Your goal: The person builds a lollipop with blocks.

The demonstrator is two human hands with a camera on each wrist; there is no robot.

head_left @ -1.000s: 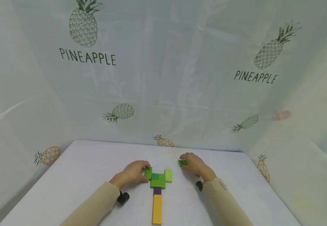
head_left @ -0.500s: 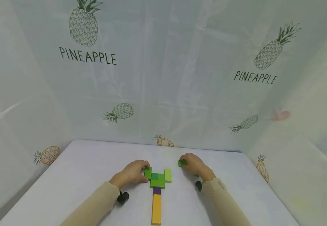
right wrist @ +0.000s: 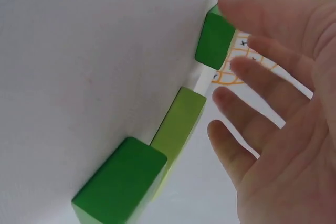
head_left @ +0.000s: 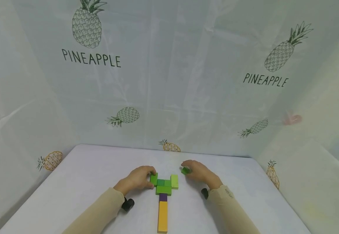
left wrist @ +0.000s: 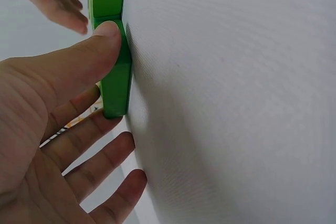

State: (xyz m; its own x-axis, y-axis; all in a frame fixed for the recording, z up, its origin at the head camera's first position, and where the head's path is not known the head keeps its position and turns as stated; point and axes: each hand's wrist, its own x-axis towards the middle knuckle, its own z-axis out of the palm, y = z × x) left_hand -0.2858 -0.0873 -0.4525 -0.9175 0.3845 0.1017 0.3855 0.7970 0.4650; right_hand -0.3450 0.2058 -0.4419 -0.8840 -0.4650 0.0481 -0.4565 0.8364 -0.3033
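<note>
My left hand (head_left: 138, 177) pinches the green block (head_left: 154, 179) at the left of a flat block layout, thumb near its lower end and a fingertip at its far end. The left wrist view shows the thumb on this green block (left wrist: 116, 85). My right hand (head_left: 200, 172) holds a small dark green block (head_left: 186, 170) right of the layout. In the right wrist view the thumb is at the top of that dark green block (right wrist: 216, 38), the other fingers spread loosely. Whether it touches the table is unclear.
The layout also has a light green block (head_left: 174, 181), a wide green block (head_left: 163, 190), a purple block (head_left: 163, 197) and a long yellow block (head_left: 162, 217). Another green block (right wrist: 121, 182) lies near the right wrist. A pineapple-print curtain (head_left: 169, 81) surrounds the white table (head_left: 99, 169).
My right hand has shifted slightly left, carrying the dark green block with it and turning it a little. The left hand stays on its green block.
</note>
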